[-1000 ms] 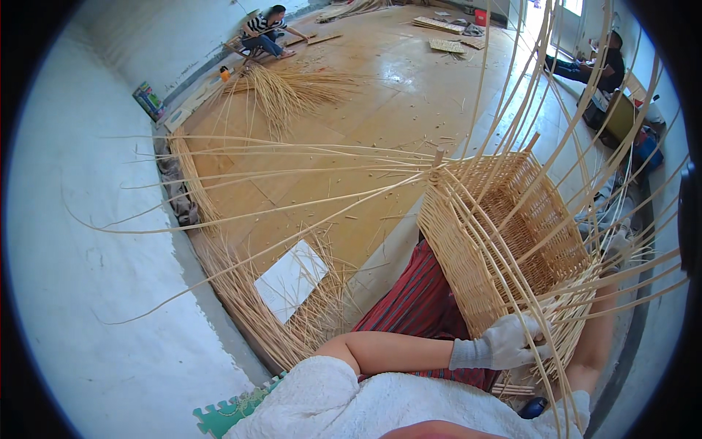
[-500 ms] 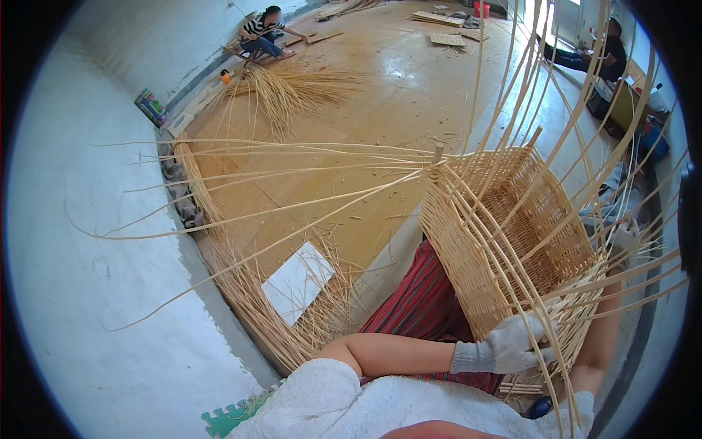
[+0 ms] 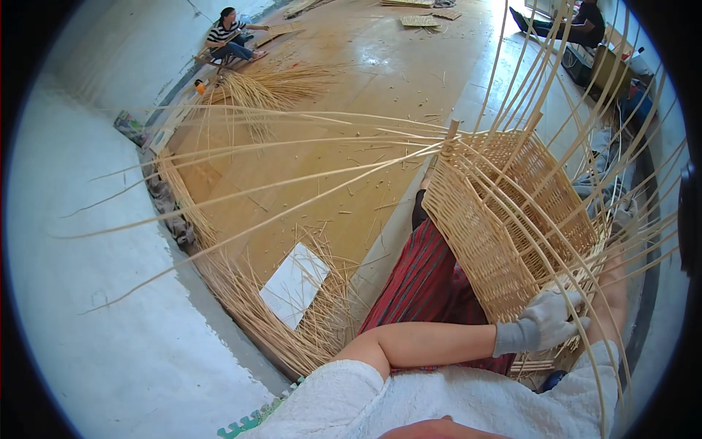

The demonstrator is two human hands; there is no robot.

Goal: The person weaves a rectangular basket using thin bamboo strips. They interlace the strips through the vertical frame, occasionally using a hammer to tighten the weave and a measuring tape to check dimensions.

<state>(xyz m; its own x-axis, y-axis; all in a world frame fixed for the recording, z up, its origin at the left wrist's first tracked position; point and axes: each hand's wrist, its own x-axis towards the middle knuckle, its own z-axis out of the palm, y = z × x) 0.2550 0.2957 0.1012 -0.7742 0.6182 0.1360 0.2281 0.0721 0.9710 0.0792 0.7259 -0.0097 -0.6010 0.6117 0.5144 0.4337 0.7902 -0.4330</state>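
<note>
An open-topped wicker basket (image 3: 475, 227) sits tilted over my red striped lap cloth (image 3: 409, 271), long pale reeds (image 3: 292, 175) fanning out from its rim, leftward and upward. My left hand (image 3: 548, 320), in a light grey glove, is closed on reeds at the basket's near lower corner. My right hand (image 3: 623, 218), also gloved, is at the basket's far right side among the reeds; its fingers are mostly hidden, so I cannot tell whether they are closed.
Loose reeds (image 3: 219, 278) line the left wall, beside a white board (image 3: 294, 285). A person (image 3: 230, 40) in stripes sits at the back left near a reed pile (image 3: 252, 88); another person (image 3: 581, 25) in black sits at the back right near bins (image 3: 610, 66).
The basket has shifted right and slightly upward in view, along with both my hands and forearms. The background appears higher and slightly further left, as the view moved.
</note>
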